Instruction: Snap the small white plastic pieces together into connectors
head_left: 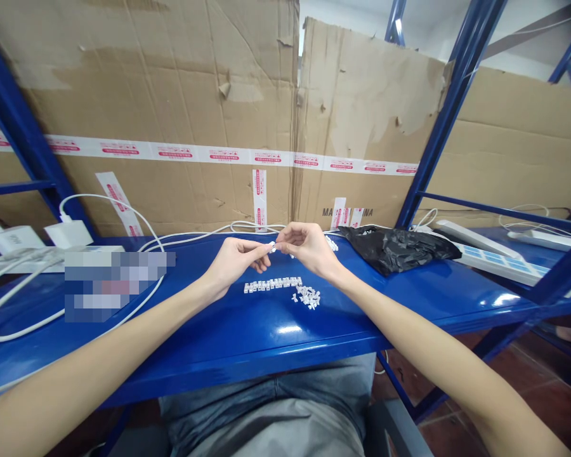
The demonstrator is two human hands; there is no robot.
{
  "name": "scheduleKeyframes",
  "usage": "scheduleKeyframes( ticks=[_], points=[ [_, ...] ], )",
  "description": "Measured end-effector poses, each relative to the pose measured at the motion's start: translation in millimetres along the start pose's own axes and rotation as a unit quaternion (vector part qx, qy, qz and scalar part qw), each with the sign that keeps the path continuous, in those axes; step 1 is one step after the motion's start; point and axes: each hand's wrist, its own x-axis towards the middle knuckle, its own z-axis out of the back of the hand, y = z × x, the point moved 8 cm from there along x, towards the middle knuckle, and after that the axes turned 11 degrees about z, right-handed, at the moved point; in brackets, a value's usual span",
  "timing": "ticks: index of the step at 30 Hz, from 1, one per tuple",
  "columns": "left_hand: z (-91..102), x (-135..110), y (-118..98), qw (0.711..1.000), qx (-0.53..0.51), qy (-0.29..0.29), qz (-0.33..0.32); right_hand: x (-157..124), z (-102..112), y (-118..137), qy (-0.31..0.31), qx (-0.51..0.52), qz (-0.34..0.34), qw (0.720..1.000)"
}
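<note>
A small white plastic piece (273,246) is pinched between the fingertips of my left hand (242,257) and my right hand (304,247), raised over the blue table. Its exact kind is too small to make out. Below the hands lies a row of small white and clear plastic parts (273,284), lined up side by side. A loose heap of tiny white pieces (309,296) sits at the right end of that row. More white pieces (332,244) lie behind my right wrist, partly hidden by it.
A crumpled black plastic bag (400,247) is on the blue table (247,330) to the right. White adapters (69,233), a power strip and looping cables (147,298) occupy the left. Cardboard sheets (171,95) stand behind, between blue posts (450,108).
</note>
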Motion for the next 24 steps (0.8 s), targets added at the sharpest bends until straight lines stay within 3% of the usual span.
scheduleKeyframes(
  ticks=[24],
  points=[
    [1.6,0.9,-0.3,1.0,0.007,-0.007,-0.003,1.7,5.3,-4.5,-0.008,0.032,-0.015,0.999]
  ],
)
